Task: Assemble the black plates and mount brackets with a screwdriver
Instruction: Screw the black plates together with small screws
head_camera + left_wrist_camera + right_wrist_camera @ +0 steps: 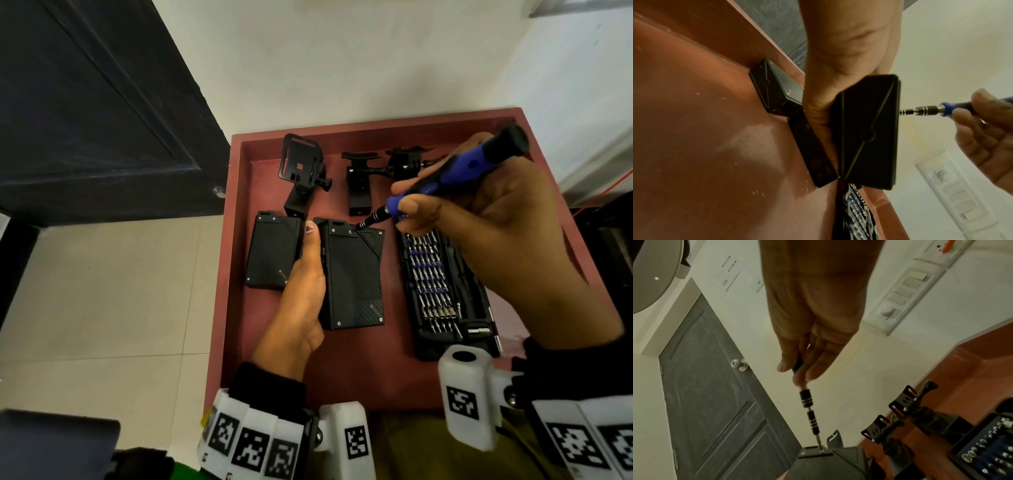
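Observation:
Two black plates lie in a red tray [236, 308]. My left hand [305, 274] grips the left edge of the larger plate [352, 277], thumb along its top side, fingers hidden below; the left wrist view shows them [818, 113] curled against the plate [869, 129]. My right hand [411, 202] holds a blue and black screwdriver [455, 174] like a pen. Its tip sits on a screw [350, 232] at the plate's far edge, as the screwdriver [807, 402] shows in the right wrist view. The smaller plate [270, 251] lies to the left, untouched.
Three black mount brackets [301, 168] [359, 181] [407, 164] stand along the tray's far side. An open case of screwdriver bits [445, 294] lies to the right of the larger plate, under my right forearm. A dark door [85, 102] is at the left.

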A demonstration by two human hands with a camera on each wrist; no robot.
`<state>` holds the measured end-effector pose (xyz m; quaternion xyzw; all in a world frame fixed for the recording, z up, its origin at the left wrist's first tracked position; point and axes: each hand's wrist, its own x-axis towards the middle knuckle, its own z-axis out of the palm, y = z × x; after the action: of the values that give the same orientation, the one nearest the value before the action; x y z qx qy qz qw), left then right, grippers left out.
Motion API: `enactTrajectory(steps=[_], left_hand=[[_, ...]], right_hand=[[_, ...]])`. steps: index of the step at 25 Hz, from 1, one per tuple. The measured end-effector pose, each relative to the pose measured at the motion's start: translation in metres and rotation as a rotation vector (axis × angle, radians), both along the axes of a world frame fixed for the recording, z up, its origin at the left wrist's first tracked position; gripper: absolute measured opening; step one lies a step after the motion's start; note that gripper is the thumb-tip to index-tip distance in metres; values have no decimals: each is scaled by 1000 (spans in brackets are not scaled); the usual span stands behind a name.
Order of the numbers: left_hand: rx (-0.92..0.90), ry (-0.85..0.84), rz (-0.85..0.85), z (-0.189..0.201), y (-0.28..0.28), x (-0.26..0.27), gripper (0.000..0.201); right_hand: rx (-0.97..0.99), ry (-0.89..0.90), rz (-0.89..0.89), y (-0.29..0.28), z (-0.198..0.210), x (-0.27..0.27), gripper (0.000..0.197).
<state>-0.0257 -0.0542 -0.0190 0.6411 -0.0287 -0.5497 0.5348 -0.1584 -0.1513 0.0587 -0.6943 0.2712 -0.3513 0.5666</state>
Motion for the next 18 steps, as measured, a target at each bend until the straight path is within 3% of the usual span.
enactTrajectory(steps=[4, 12, 14, 18], left_hand=[[1, 1, -14, 0, -1, -3, 74], [-15, 5, -66, 2, -1, -7, 82], [-2, 3, -46, 0, -1, -6, 82], [17, 0, -55, -2, -1, -6, 82]], right_hand=[[-207, 83, -140, 4, -1, 6, 36], [-176, 11, -391, 15, -4, 13, 28], [-130, -3, -361, 12, -5, 13, 29], [-44, -58, -56, 3, -5, 10, 27]])
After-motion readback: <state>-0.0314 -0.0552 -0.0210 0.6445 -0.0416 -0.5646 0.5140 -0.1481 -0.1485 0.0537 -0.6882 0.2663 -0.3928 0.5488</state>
